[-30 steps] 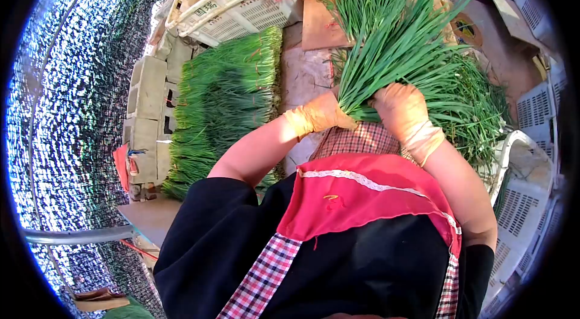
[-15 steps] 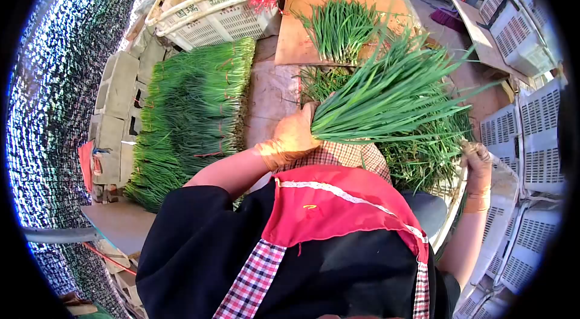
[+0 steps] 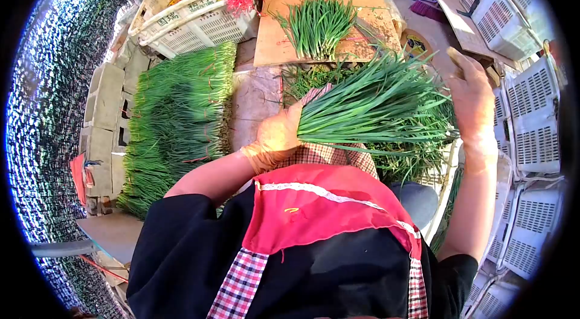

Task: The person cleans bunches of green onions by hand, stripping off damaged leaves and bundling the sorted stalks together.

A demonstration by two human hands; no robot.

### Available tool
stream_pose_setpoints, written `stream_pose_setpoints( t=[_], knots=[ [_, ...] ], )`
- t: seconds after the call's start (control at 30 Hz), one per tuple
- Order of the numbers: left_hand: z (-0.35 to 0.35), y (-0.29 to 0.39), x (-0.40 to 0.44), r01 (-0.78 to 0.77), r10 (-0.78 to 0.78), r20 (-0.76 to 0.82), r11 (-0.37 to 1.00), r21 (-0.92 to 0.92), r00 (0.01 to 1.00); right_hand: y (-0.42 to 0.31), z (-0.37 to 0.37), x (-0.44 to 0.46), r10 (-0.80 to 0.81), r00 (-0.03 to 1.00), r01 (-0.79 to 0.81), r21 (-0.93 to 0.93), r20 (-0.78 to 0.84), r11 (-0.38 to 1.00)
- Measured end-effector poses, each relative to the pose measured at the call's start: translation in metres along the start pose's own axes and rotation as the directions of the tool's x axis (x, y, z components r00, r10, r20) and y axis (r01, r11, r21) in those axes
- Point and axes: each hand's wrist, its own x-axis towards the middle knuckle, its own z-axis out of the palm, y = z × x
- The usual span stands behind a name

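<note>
My left hand (image 3: 279, 138), in an orange glove, is wrapped round the base of a bunch of long green leaves (image 3: 368, 107). The leaves fan out to the right over my lap. My right hand (image 3: 471, 92), gloved too, is raised to the right of the leaf tips with its fingers apart, holding nothing. Beneath the bunch lies a heap of loose greens (image 3: 417, 159). Farther forward, a smaller bunch (image 3: 319, 26) rests on a brown board (image 3: 272, 41).
At the left stand rows of tied green bundles (image 3: 181, 113) beside concrete blocks (image 3: 104, 95). A white crate (image 3: 202, 20) holding bags is at the front left. More white crates (image 3: 531, 116) line the right side, near a leaning board (image 3: 465, 23).
My right hand has left the bunch, gone out to the lower right, then risen beside the leaf tips. My left hand keeps its hold on the bunch. The view has shifted.
</note>
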Motion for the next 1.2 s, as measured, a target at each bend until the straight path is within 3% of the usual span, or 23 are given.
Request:
stream_pose_setpoints(
  t=[0.03, 0.1, 0.13, 0.2, 0.27, 0.3, 0.33, 0.37, 0.43, 0.5, 0.53, 0.57, 0.6, 0.63, 0.67, 0.73, 0.8, 0.87, 0.93, 1.03, 1.07, 1.13, 1.2],
  knots=[
    [0.001, -0.001, 0.000, -0.009, 0.009, 0.005, 1.000, 0.025, 1.000, 0.006, 0.006, 0.004, -0.001, 1.000, 0.001, 0.001, 0.000, 1.000],
    [0.004, -0.006, 0.002, -0.016, 0.016, 0.008, 0.999, 0.047, 1.000, 0.019, 0.016, 0.012, -0.181, 0.962, 0.187, -0.011, 0.203, 0.982],
    [0.008, -0.011, 0.002, -0.001, 0.000, 0.023, 0.999, 0.050, 1.000, 0.027, 0.022, 0.014, -0.182, 0.961, 0.189, -0.011, 0.208, 0.982],
    [0.010, -0.014, 0.004, 0.020, -0.022, 0.039, 0.998, 0.053, 0.999, 0.040, 0.031, 0.017, -0.281, 0.877, 0.406, -0.288, 0.390, 0.867],
    [0.009, -0.012, 0.005, 0.012, -0.018, 0.060, 0.996, 0.086, 0.998, 0.040, 0.035, 0.012, -0.255, 0.854, 0.432, -0.347, 0.453, 0.832],
    [0.009, -0.011, 0.002, -0.026, 0.027, -0.009, 0.994, 0.104, 1.000, 0.047, 0.032, 0.006, -0.146, 0.950, 0.155, -0.011, 0.275, 0.988],
    [0.006, -0.009, 0.003, -0.014, 0.015, -0.010, 0.995, 0.102, 1.000, 0.057, 0.030, 0.005, 0.046, 0.988, -0.099, 0.367, 0.150, 0.925],
    [0.000, -0.005, 0.003, -0.011, 0.010, 0.015, 0.995, 0.094, 1.000, 0.066, 0.015, 0.016, 0.190, 0.972, -0.227, 0.351, 0.136, 0.909],
    [-0.001, -0.004, 0.003, 0.009, -0.015, 0.067, 0.996, 0.089, 0.998, 0.064, -0.005, 0.025, 0.333, 0.935, -0.356, 0.338, 0.123, 0.872],
    [0.004, -0.006, 0.006, 0.047, -0.057, 0.074, 0.991, 0.125, 0.996, 0.012, -0.001, 0.012, 0.045, 0.999, -0.039, 0.234, -0.018, 0.971],
    [0.008, -0.009, 0.006, 0.080, -0.093, 0.081, 0.984, 0.160, 0.992, -0.011, 0.009, 0.002, -0.145, 0.985, 0.141, 0.051, 0.091, 0.989],
    [0.023, -0.023, 0.009, -0.006, 0.004, 0.026, 0.997, 0.077, 1.000, -0.033, 0.019, -0.008, -0.328, 0.924, 0.350, -0.089, 0.195, 0.933],
    [0.022, -0.022, 0.008, -0.011, 0.009, 0.030, 0.997, 0.077, 0.999, -0.056, 0.036, -0.027, -0.492, 0.804, 0.535, -0.044, 0.335, 0.844],
    [0.020, -0.018, 0.006, 0.009, -0.010, 0.019, 0.996, 0.088, 1.000, -0.064, 0.058, -0.046, -0.533, 0.700, 0.591, 0.032, 0.475, 0.806],
    [0.018, -0.015, 0.004, 0.031, -0.031, 0.005, 0.995, 0.100, 1.000, -0.061, 0.082, -0.070, -0.527, 0.653, 0.647, -0.039, 0.543, 0.761],
    [0.009, -0.010, 0.000, -0.006, 0.007, -0.010, 0.996, 0.088, 1.000, -0.055, 0.104, -0.096, -0.566, 0.705, 0.594, 0.080, 0.427, 0.800],
    [0.004, -0.010, -0.006, -0.033, 0.034, -0.011, 0.996, 0.088, 0.999, -0.052, 0.108, -0.105, -0.565, 0.737, 0.580, 0.082, 0.372, 0.810],
    [0.002, -0.008, -0.003, 0.016, -0.016, 0.008, 1.000, 0.006, 1.000, -0.055, 0.107, -0.108, -0.526, 0.754, 0.535, 0.097, 0.394, 0.839],
    [-0.001, -0.007, -0.002, 0.020, -0.023, 0.038, 0.997, 0.078, 0.999, -0.054, 0.106, -0.108, -0.491, 0.764, 0.498, 0.101, 0.419, 0.861],
    [0.002, -0.007, 0.000, 0.074, -0.074, 0.039, 0.997, 0.021, 0.996, -0.050, 0.103, -0.110, -0.438, 0.859, 0.324, 0.381, 0.265, 0.866],
    [0.004, -0.006, 0.000, 0.085, -0.085, 0.020, 0.996, -0.001, 0.996, -0.048, 0.104, -0.113, -0.435, 0.860, 0.321, 0.381, 0.267, 0.867],
    [0.003, -0.004, 0.000, 0.097, -0.097, 0.004, 0.995, -0.022, 0.995, -0.040, 0.108, -0.120, -0.223, 0.948, 0.089, 0.485, 0.226, 0.870],
    [-0.003, 0.001, 0.000, 0.130, -0.129, 0.032, 0.991, -0.021, 0.991, -0.034, 0.115, -0.124, -0.030, 0.970, -0.118, 0.571, 0.242, 0.813]
  ],
)
